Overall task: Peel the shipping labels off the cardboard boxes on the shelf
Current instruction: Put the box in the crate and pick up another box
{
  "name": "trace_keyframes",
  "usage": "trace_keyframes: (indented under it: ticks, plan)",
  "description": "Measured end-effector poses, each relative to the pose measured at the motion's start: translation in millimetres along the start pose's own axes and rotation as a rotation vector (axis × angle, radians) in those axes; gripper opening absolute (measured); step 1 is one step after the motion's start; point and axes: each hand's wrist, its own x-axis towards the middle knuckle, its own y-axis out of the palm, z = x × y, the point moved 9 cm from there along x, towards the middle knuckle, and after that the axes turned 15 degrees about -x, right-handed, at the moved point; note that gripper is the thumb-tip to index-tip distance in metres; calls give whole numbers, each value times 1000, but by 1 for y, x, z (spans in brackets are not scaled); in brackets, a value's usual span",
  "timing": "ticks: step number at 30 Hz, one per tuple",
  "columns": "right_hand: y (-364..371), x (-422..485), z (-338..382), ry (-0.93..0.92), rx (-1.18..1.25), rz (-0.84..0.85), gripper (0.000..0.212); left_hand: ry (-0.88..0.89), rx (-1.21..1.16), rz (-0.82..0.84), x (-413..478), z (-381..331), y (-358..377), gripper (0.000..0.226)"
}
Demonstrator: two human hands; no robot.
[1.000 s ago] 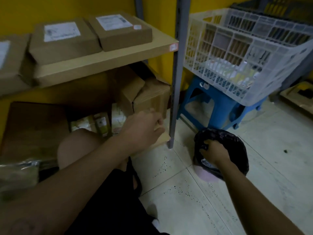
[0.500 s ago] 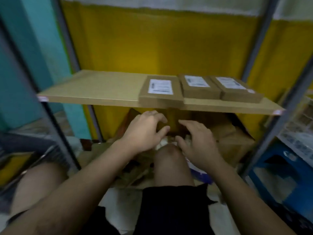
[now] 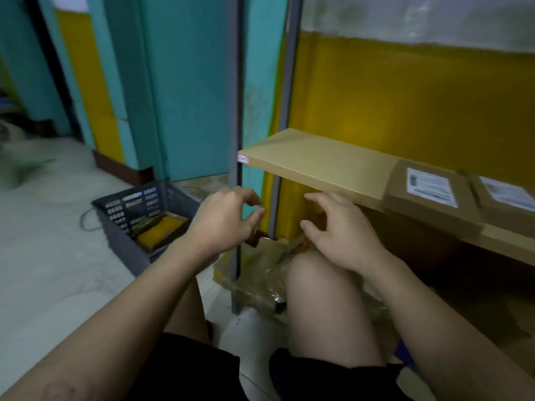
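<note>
A tan shelf board (image 3: 315,160) runs from the grey post to the right edge. On its right end lie two flat cardboard boxes: the nearer cardboard box (image 3: 431,201) carries a white shipping label (image 3: 430,187), and the second box (image 3: 509,206) at the frame edge has a white label (image 3: 506,191) too. My left hand (image 3: 224,219) hovers left of the shelf's front corner, fingers loosely curled, holding nothing. My right hand (image 3: 338,230) hangs just below the shelf's front edge, fingers relaxed and empty, well left of the boxes.
A dark plastic crate (image 3: 136,215) with yellow items stands on the floor at left. Grey shelf posts (image 3: 236,111) rise between my hands. Crumpled plastic-wrapped packs (image 3: 260,270) lie under the shelf by my bare knee (image 3: 318,285). Teal and yellow walls stand behind.
The view has swung left, so the boxes now sit at the far right. Both hands stay empty in front of me; a second earlier the right hand was in a black bag on the floor.
</note>
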Motion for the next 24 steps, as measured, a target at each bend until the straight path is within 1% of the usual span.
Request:
trace_keyframes:
  ticks: [4,6,9,12,17,20,24]
  plan:
    - [30,22,43,-110,36,67,53,-87,78,-117,-14,30,-44,24]
    - [49,30,64,-163,78,117,53,-140,126,-141,-22,42,-56,25]
    - [74,38,91,-236,120,186,51,-207,177,-129,-36,56,-61,29]
    - [96,43,111,-294,184,260,47,-273,195,-124,-49,68,-61,28]
    - [142,58,133,-353,244,377,43,-390,228,-101,-55,94,-52,28]
    - [175,72,146,-363,283,456,41,-485,224,-75,-51,131,-44,31]
    - [227,111,173,-333,307,530,30,-601,213,-6,-34,199,-35,30]
